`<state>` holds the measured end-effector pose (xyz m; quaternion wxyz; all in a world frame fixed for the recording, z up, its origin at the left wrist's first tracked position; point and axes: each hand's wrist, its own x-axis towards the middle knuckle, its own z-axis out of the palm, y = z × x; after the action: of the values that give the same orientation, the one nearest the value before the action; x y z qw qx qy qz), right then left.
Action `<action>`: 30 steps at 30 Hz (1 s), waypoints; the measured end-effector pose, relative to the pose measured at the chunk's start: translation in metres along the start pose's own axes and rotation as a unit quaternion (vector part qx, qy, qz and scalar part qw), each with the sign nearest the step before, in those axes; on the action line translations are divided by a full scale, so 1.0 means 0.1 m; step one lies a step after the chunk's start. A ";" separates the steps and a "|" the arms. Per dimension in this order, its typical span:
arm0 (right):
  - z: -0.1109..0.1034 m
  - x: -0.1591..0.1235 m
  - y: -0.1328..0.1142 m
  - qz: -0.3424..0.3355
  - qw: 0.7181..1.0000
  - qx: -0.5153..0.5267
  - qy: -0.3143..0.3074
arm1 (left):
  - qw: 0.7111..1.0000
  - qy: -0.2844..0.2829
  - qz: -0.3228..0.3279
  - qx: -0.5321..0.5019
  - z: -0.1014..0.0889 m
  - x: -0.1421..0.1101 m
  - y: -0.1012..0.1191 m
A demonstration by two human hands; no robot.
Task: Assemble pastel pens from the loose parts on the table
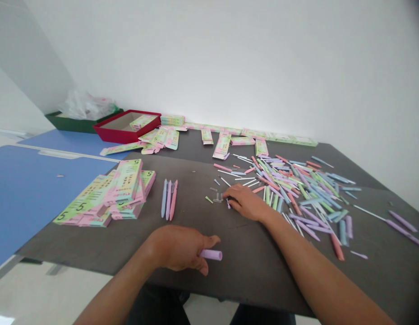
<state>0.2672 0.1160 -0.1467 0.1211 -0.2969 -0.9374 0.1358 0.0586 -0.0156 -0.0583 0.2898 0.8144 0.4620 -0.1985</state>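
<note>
My left hand [180, 248] rests near the table's front edge, fingers closed round a short lilac pen barrel [212, 254] that sticks out to the right. My right hand [245, 202] reaches forward to the middle of the dark table [246, 266], fingertips pinched on a tiny purple pen part [228, 204] beside a few small loose pieces [216, 197]. A big heap of pastel pen barrels and white refills [297, 189] lies just right of that hand. Three assembled pens [169, 199], blue, lilac and pink, lie side by side to the left.
A stack of flat pink-green cartons [109, 194] sits at the left. More cartons [226, 140] line the far edge by the wall. A red tray [124, 127] and green box [77, 121] stand far left; blue tables [33, 180] adjoin.
</note>
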 end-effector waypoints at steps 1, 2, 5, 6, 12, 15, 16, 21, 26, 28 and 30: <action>-0.01 -0.01 0.00 0.003 1.000 -0.001 0.003 | 1.000 -0.001 0.000 0.001 0.00 0.00 0.01; -0.02 -0.03 0.00 0.006 1.000 -0.003 0.008 | 1.000 -0.002 0.000 0.003 0.00 0.00 0.01; -0.06 -0.07 -0.01 0.021 1.000 -0.016 0.014 | 1.000 0.002 0.001 0.009 0.00 0.00 0.02; -0.07 -0.09 -0.02 0.031 0.999 -0.023 0.013 | 1.000 0.004 0.001 0.010 0.00 0.00 0.03; -0.02 -0.11 -0.18 0.121 0.986 -0.113 -0.011 | 1.000 0.000 0.000 0.004 0.03 0.01 0.05; 0.03 -0.08 -0.27 0.148 0.977 -0.156 -0.008 | 1.000 0.006 -0.001 0.004 0.04 0.01 0.05; 0.05 -0.07 -0.29 0.154 0.974 -0.167 -0.008 | 1.000 0.007 -0.001 0.003 0.04 0.01 0.05; 0.08 -0.04 -0.35 0.179 0.964 -0.195 -0.017 | 1.000 -0.006 -0.007 -0.010 0.04 0.00 0.06; 0.10 -0.03 -0.35 0.183 0.962 -0.201 -0.011 | 1.000 -0.002 -0.009 -0.010 0.05 0.01 0.07; 0.11 -0.03 -0.34 0.183 0.962 -0.202 -0.008 | 1.000 0.001 -0.010 -0.009 0.05 0.00 0.07; 0.11 -0.03 -0.34 0.184 0.962 -0.204 -0.004 | 1.000 0.002 -0.010 -0.009 0.05 0.00 0.06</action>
<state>0.2486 0.0858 -0.1463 0.0270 -0.4819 -0.8750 -0.0368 0.0640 -0.0217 -0.0606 0.2937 0.8076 0.4724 -0.1957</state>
